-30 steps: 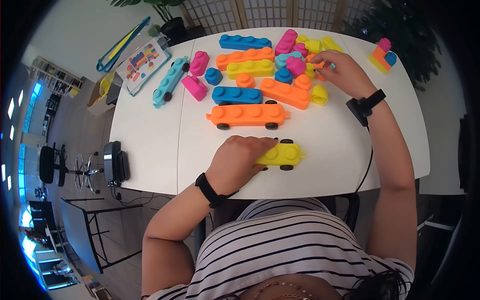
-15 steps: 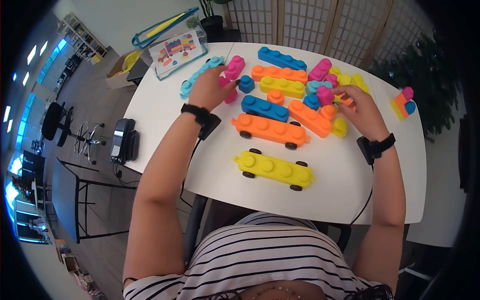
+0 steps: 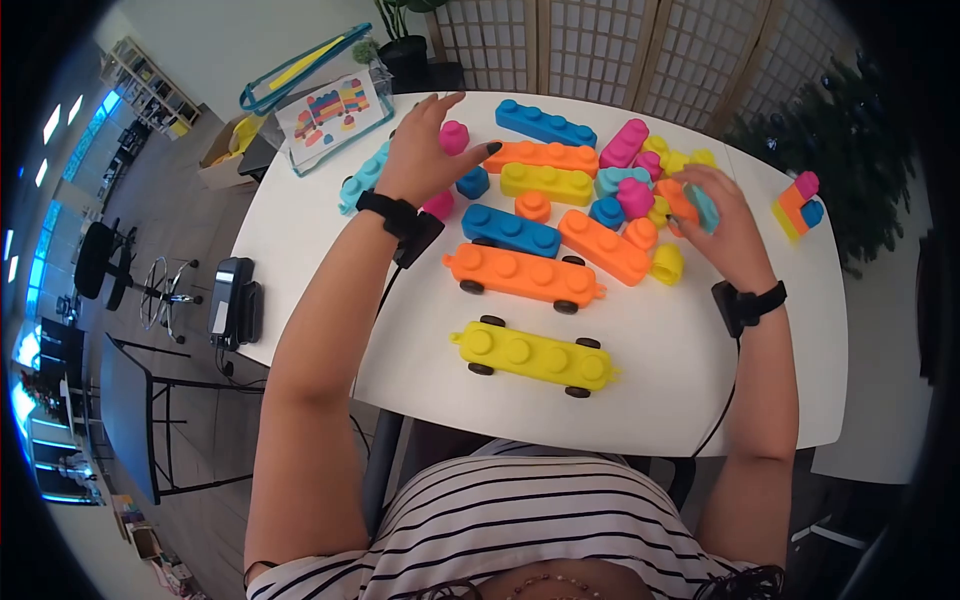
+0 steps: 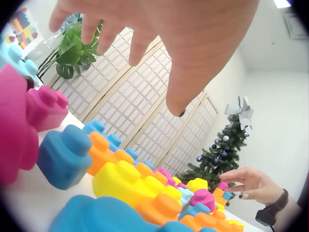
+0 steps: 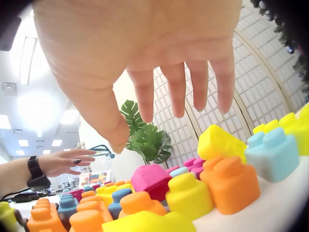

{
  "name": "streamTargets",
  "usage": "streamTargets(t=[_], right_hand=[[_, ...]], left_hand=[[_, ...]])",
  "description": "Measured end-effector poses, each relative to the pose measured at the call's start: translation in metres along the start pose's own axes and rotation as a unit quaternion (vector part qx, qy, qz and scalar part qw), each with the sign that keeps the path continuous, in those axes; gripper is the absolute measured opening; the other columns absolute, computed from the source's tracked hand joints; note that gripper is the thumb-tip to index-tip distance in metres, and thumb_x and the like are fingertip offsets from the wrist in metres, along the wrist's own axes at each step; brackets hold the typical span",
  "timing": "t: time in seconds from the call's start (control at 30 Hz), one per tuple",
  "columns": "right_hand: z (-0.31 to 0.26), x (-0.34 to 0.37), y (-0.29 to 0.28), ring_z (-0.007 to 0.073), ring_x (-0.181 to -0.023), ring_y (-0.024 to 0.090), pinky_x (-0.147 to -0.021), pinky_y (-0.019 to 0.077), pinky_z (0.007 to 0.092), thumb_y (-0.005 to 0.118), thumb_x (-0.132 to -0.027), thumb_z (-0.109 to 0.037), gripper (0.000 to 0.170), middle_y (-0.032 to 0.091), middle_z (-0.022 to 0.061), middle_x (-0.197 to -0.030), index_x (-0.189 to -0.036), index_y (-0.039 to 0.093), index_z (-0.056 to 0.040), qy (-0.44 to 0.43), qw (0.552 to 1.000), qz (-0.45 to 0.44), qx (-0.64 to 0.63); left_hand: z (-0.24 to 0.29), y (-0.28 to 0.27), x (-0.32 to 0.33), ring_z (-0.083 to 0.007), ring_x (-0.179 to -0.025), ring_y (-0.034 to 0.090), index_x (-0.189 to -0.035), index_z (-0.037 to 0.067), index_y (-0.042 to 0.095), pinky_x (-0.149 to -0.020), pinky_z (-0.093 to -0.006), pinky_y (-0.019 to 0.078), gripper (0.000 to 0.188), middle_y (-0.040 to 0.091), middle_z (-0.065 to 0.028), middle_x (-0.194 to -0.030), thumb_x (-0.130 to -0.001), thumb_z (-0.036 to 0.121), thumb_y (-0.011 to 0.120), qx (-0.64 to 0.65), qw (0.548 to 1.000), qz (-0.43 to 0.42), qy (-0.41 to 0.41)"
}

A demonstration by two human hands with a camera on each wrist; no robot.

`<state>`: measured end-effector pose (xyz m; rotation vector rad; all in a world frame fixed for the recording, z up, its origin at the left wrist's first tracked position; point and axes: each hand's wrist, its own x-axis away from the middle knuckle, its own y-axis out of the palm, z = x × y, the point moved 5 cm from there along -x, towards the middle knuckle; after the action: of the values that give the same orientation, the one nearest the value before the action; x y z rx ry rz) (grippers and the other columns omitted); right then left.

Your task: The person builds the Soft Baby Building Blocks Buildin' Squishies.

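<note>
The left hand (image 3: 425,160) hovers, fingers spread, over the pink blocks and a small blue block (image 3: 472,182) at the table's left; the left wrist view shows nothing in it. The right hand (image 3: 728,225) hangs with loosely bent fingers above an orange block (image 5: 231,183) and a light-blue block (image 5: 273,154), apart from both in the right wrist view. A yellow wheeled base (image 3: 535,358) lies nearest the person, with an orange wheeled base (image 3: 525,274) behind it. Long blue (image 3: 510,230), orange (image 3: 604,247) and yellow (image 3: 546,184) blocks lie beyond.
A clear case with a picture card (image 3: 330,115) stands at the back left, beside a light-blue wheeled base (image 3: 364,180). A small stack of joined blocks (image 3: 790,210) is at the far right. Behind the table (image 3: 660,370) are a folding screen and a decorated tree.
The left hand left the yellow wheeled base, moved to the back left and has now spread wider. The right hand shifted slightly over the right-hand pile, uncovering a light-blue block.
</note>
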<state>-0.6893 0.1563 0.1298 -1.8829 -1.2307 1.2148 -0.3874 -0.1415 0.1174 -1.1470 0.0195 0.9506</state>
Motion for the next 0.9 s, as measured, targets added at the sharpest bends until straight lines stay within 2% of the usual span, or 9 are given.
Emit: streamTargets(t=[0.03,0.1,0.13,0.2,0.4,0.5,0.7,0.8,0.9], right_hand=[[0.002,-0.004,-0.008,0.0357,-0.148,0.055,-0.127,0.0436,0.0457,0.088,-0.09,-0.013,0.056,0.063,0.0118,-0.154,-0.143,0.069,-0.0133,0.008,0.999,0.021,0.023],[0.002,-0.005,-0.013,0.037,-0.152,0.052,-0.128,0.0421,0.0473,0.09,-0.087,-0.016,0.063,0.06,0.013,-0.159,-0.146,0.068,-0.0154,0.021,0.998,0.042,0.049],[-0.004,-0.008,-0.011,0.0389,-0.155,0.047,-0.13,0.04,0.0489,0.092,-0.085,-0.019,0.07,0.057,0.0144,-0.162,-0.149,0.066,-0.0174,0.015,0.999,0.032,0.037],[-0.006,-0.015,-0.007,0.041,-0.164,0.036,-0.134,0.0354,0.0514,0.095,-0.081,-0.024,0.081,0.047,0.0179,-0.171,-0.156,0.062,-0.0216,0.014,0.999,-0.001,0.039],[-0.013,-0.029,0.004,0.043,-0.165,0.033,-0.134,0.0347,0.0538,0.094,-0.08,-0.024,0.085,0.043,0.0195,-0.175,-0.158,0.06,-0.0218,0.01,0.999,-0.003,0.037],[-0.056,-0.028,0.013,0.045,-0.165,0.033,-0.134,0.0344,0.0544,0.094,-0.08,-0.025,0.088,0.042,0.0201,-0.175,-0.16,0.057,-0.0199,-0.043,0.998,-0.041,0.038],[-0.019,-0.038,0.028,0.0471,-0.168,0.027,-0.136,0.0275,0.0593,0.096,-0.079,-0.029,0.096,0.037,0.0211,-0.179,-0.165,0.052,-0.0215,0.035,0.997,-0.044,0.057],[-0.021,-0.036,0.033,0.0507,-0.168,0.026,-0.137,0.0239,0.0615,0.099,-0.079,-0.044,0.11,0.038,0.0232,-0.178,-0.171,0.044,-0.0209,-0.014,0.992,-0.115,0.045],[0.014,-0.058,0.041,0.0486,-0.17,0.023,-0.137,0.0246,0.0606,0.095,-0.083,-0.041,0.108,0.032,0.0222,-0.181,-0.175,0.04,-0.0265,0.014,0.986,-0.117,0.119]], left_hand=[[0.005,0.001,0.005,-0.0459,-0.16,0.045,-0.164,0.017,0.056,-0.13,-0.0617,0.0373,0.094,0.048,-0.03,-0.17,-0.087,0.056,0.091,0.003,1.0,-0.006,0.0],[0.011,0.001,0.013,-0.0483,-0.166,0.034,-0.172,0.024,0.046,-0.13,-0.0783,0.022,0.11,0.039,-0.0277,-0.177,-0.08,0.059,0.095,-0.084,0.996,-0.006,-0.04],[0.006,0.004,0.012,-0.0513,-0.169,0.025,-0.177,0.028,0.035,-0.124,-0.0884,0.0091,0.125,0.031,-0.0262,-0.182,-0.074,0.061,0.099,-0.094,0.994,-0.026,-0.054],[-0.002,0.004,0.013,-0.0516,-0.169,0.025,-0.177,0.028,0.034,-0.125,-0.088,0.0097,0.128,0.031,-0.0261,-0.182,-0.073,0.061,0.099,-0.094,0.993,-0.03,-0.06],[0.014,-0.004,0.034,-0.0522,-0.169,0.023,-0.178,0.028,0.033,-0.126,-0.0876,0.0086,0.135,0.032,-0.0257,-0.182,-0.067,0.061,0.103,-0.079,0.995,-0.034,-0.043],[0.03,-0.004,0.042,-0.052,-0.17,0.022,-0.177,0.026,0.034,-0.127,-0.0866,0.007,0.136,0.033,-0.0257,-0.182,-0.066,0.061,0.104,-0.057,0.998,-0.039,-0.012],[0.032,-0.006,0.05,-0.051,-0.169,0.024,-0.176,0.023,0.036,-0.128,-0.0832,0.0097,0.135,0.035,-0.0241,-0.18,-0.066,0.058,0.105,-0.1,0.993,-0.062,-0.013],[0.045,0.0,0.058,-0.0474,-0.17,0.026,-0.175,0.022,0.037,-0.131,-0.0788,0.0115,0.132,0.036,-0.0221,-0.18,-0.067,0.053,0.106,-0.001,0.997,-0.08,-0.012],[0.044,0.013,0.067,-0.0464,-0.17,0.026,-0.175,0.022,0.036,-0.131,-0.0787,0.0111,0.134,0.035,-0.0221,-0.181,-0.065,0.051,0.108,0.035,0.995,-0.087,-0.02]])
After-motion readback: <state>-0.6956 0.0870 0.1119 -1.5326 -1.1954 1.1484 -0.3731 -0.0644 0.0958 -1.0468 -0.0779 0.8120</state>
